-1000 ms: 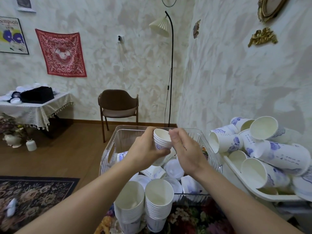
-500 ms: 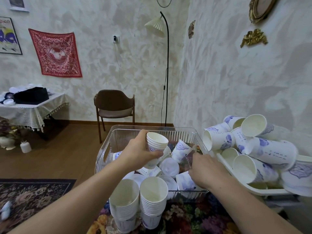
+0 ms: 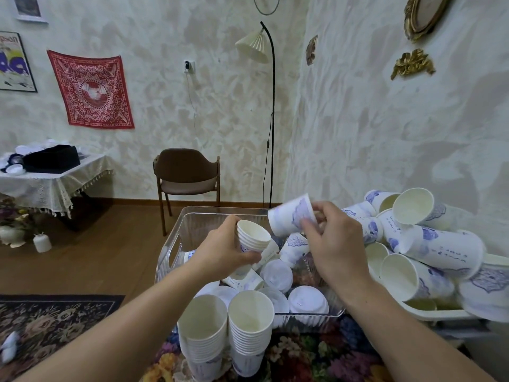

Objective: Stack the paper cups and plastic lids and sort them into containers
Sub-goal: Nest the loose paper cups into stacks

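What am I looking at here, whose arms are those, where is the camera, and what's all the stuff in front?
There is no machine here: these are a person's two bare arms, filmed by a wide-angle camera worn on the head, looking forward and down. The left hand grips a short stack of nested paper cups. The right hand holds a single cup with a blue print, tipped on its side just above that stack. Below them is a clear bin holding loose cups and white plastic lids. Two taller finished stacks stand in front of it on a flowered cloth. To the right, a white tray is piled with unsorted cups.
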